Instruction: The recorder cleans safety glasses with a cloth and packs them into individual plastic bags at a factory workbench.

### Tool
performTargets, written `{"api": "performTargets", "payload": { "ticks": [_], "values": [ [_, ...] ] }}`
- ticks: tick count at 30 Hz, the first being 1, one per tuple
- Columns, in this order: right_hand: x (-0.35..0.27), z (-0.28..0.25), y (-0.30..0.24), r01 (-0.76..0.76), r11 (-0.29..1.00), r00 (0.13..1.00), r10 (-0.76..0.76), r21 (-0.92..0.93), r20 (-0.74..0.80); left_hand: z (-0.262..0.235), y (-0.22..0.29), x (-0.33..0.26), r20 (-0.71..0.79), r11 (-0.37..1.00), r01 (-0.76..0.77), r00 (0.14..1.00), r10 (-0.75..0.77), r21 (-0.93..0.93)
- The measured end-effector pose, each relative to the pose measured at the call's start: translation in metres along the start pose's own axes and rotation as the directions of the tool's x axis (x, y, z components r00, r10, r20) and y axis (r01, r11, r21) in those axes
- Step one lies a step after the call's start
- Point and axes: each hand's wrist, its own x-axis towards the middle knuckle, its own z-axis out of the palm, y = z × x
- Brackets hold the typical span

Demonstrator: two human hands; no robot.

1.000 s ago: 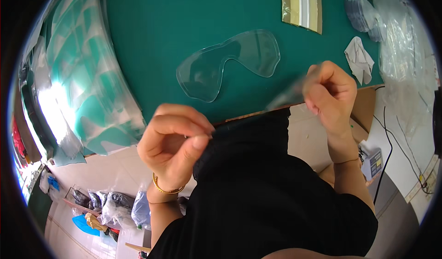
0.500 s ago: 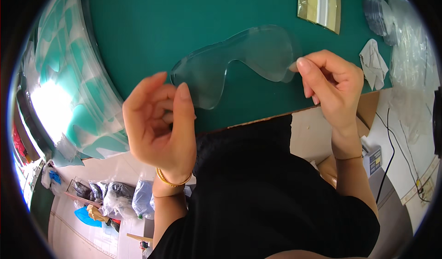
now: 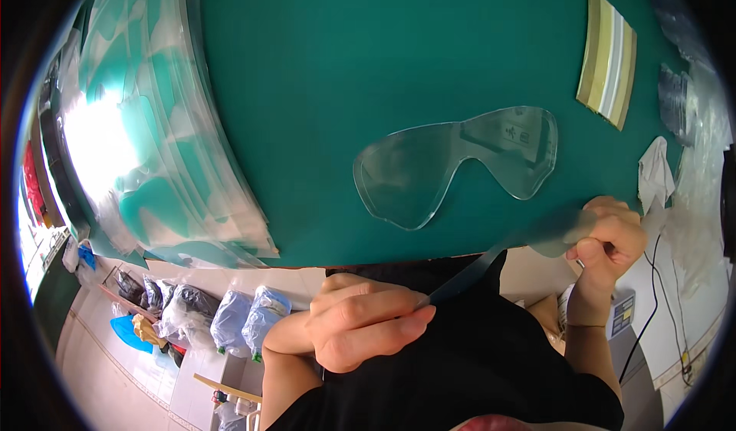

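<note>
Now off the flat green worktop [image 3: 307, 63], the work hung in mid-air

Along the worktop's left side lay a stack of curved, clear plastic sheets [image 3: 165, 151] with rounded cut-outs. Well apart from it, a transparent, goggle-shaped plastic lens [image 3: 460, 141] rested flat on the worktop, touched by neither hand. A thin, greyish see-through film [image 3: 548, 235] spanned the gap between the hands, over the worktop's near edge. The left hand [image 3: 364, 320] pinched one end between thumb and fingers; the right hand [image 3: 617, 235] gripped the other with curled fingers.

Half a second earlier, both hands had been up at the lens's two ends, the left one loosely spread. They had since drawn toward the body, leaving the lens behind; handling had apparently passed to the film, though whether it came off the lens could not be told.
</note>
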Motion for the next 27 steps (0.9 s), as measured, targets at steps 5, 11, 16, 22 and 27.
{"api": "performTargets", "payload": {
  "ticks": [5, 11, 16, 22, 27],
  "values": [
    [0.003, 0.008, -0.021, -0.221, 0.967, 0.972, 0.208, -0.124, -0.108, 0.002, -0.002, 0.009, -0.125, 0.998, -0.049, 0.991, 0.055, 0.048],
    [0.032, 0.026, -0.028, -0.392, 0.919, 0.917, 0.386, -0.046, -0.101, 0.008, -0.009, 0.039, -0.415, 0.940, 0.332, 0.869, -0.271, 0.082],
    [0.032, 0.026, -0.024, -0.355, 0.934, 0.933, 0.353, -0.027, -0.077, 0.010, -0.008, 0.045, -0.449, 0.902, 0.425, 0.822, -0.349, 0.077],
    [0.032, 0.027, -0.023, -0.398, 0.917, 0.914, 0.396, -0.005, -0.093, 0.015, -0.011, 0.049, -0.463, 0.881, 0.465, 0.802, -0.377, 0.087],
    [0.033, 0.027, -0.022, -0.382, 0.924, 0.921, 0.380, -0.005, -0.090, 0.017, -0.010, 0.051, -0.489, 0.870, 0.479, 0.789, -0.372, 0.112]
  ]
}}
